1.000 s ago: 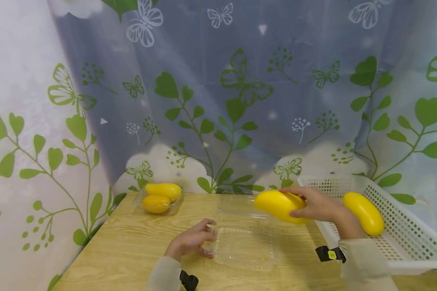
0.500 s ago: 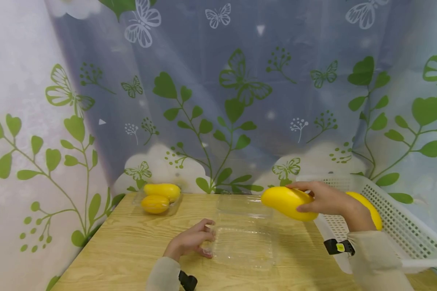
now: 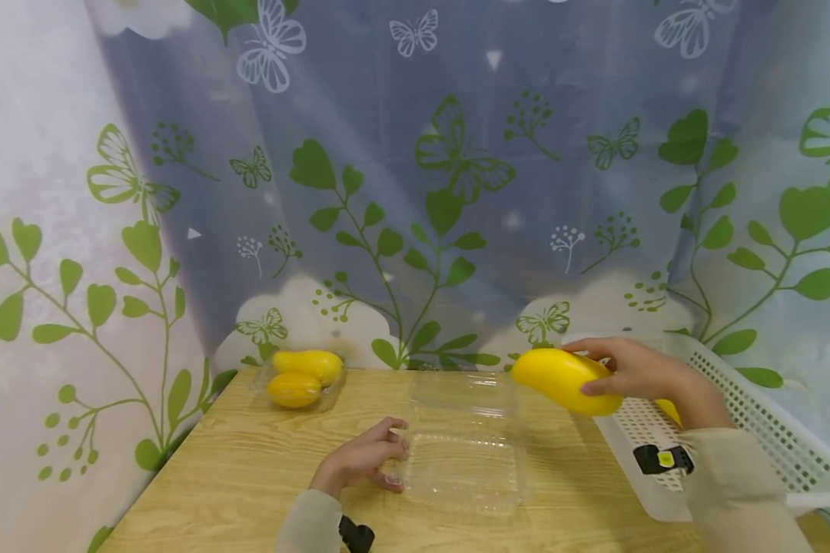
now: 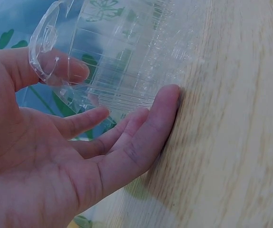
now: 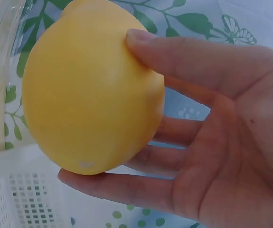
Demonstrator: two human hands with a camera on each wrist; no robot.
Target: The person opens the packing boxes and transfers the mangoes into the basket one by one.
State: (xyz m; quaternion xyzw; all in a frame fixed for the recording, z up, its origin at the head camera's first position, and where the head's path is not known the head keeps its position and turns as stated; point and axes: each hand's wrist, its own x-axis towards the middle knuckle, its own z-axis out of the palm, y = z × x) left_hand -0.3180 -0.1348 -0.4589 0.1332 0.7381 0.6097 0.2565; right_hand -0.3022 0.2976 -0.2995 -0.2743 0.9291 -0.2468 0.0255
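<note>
A large, smooth yellow mango (image 3: 563, 380) is in my right hand (image 3: 639, 376), raised over the gap between a clear plastic box and a white basket. In the right wrist view, the thumb (image 5: 143, 40) presses one side of the mango (image 5: 93, 90) while the fingers support the other. My left hand (image 3: 363, 457) rests at the left edge of the clear box (image 3: 463, 468), whose lid (image 3: 463, 392) lies folded back. Seen from the left wrist, the relaxed fingers (image 4: 162, 109) touch the box wall, and the thumb sits by its rim tab (image 4: 43, 42).
At the back left, another clear box (image 3: 335, 392) holds a pale yellow fruit (image 3: 318, 365) and an orange-yellow one (image 3: 293, 390). The white perforated basket (image 3: 795, 453) stands at the right; a second yellow mango (image 3: 669, 411) inside is mostly hidden behind my right wrist. A patterned curtain hangs behind the wooden table (image 3: 249, 468).
My right hand has moved right and slightly up with the mango, away from the clear box. The mango in the basket is now mostly covered by the wrist. My left hand stays put.
</note>
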